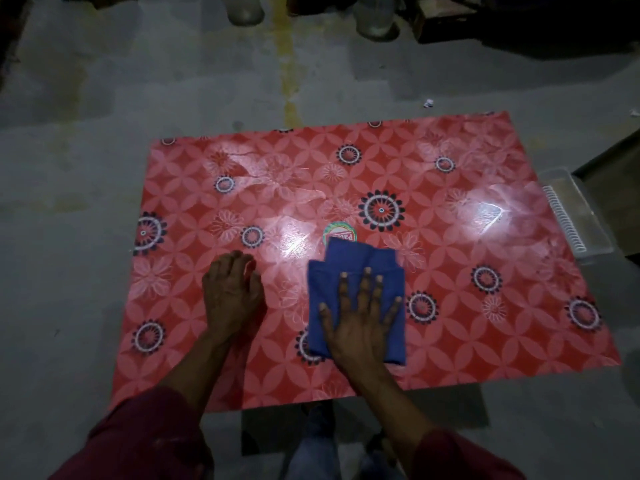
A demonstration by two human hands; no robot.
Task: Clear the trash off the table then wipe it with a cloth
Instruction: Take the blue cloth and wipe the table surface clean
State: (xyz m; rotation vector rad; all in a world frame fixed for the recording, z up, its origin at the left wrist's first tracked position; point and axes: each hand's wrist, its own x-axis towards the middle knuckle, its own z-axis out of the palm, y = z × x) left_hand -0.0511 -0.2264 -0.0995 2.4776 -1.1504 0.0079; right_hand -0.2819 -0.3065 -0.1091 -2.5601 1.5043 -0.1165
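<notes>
A low table [450, 334] with a glossy red floral top fills the middle of the view. On it, near the front centre, lies a folded blue cloth [346, 268]. My right hand [360, 320] presses flat on the cloth with fingers spread. To the left of the cloth, my left hand [232, 292] rests on the bare tabletop, fingers slightly curled, holding nothing. A small round label [337, 232] on the table peeks out just beyond the cloth's far edge.
A clear plastic bin [575, 216] stands on the floor against the table's right edge. Small scraps of paper [428, 102] lie on the grey floor beyond the far right corner. Pale jars [244, 10] and dark boxes line the far side.
</notes>
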